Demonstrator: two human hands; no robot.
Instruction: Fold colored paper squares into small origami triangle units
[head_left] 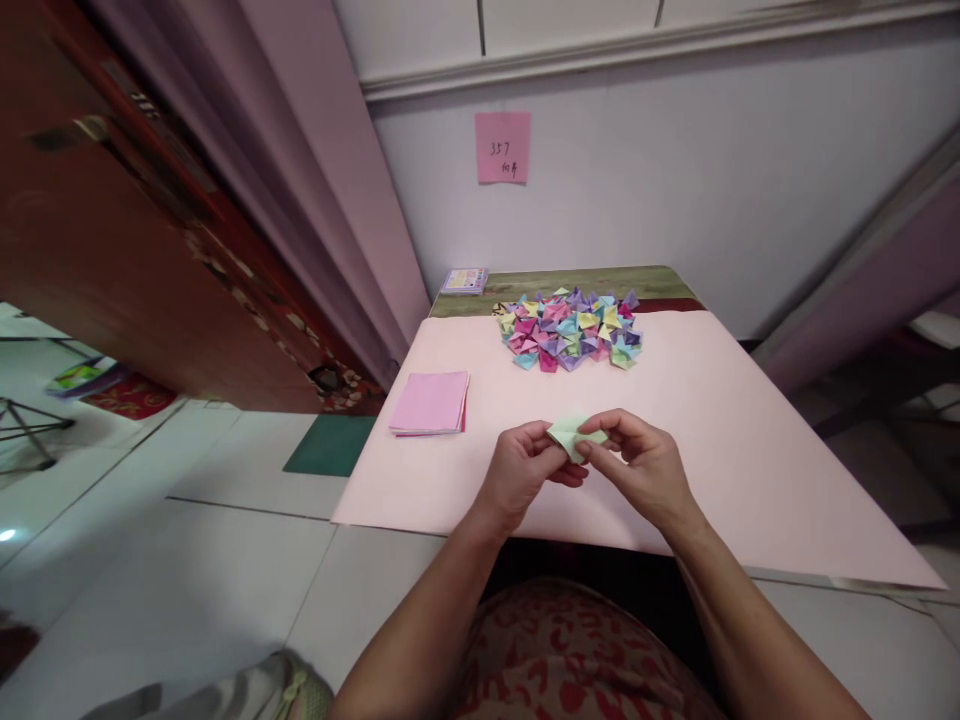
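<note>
A small piece of folded pale green paper point(568, 434) is held between my two hands, above the near part of the table. My left hand point(523, 468) pinches its left side between thumb and fingers. At the other side, the thumb and fingertips of my right hand point(643, 464) close on the paper. Parts of the paper are covered by my fingers. Beyond my hands lies a heap of folded paper pieces point(570, 330) in pink, purple, yellow, blue and green. A stack of square paper sheets point(429, 402), pink on top, sits to the left.
Pale pink paper point(750, 440) covers most of the table. A packet point(465, 281) lies at its back left corner, near the wall. On the wall hangs a pink note point(502, 148) with handwriting. A red door point(150, 230) stands to the left.
</note>
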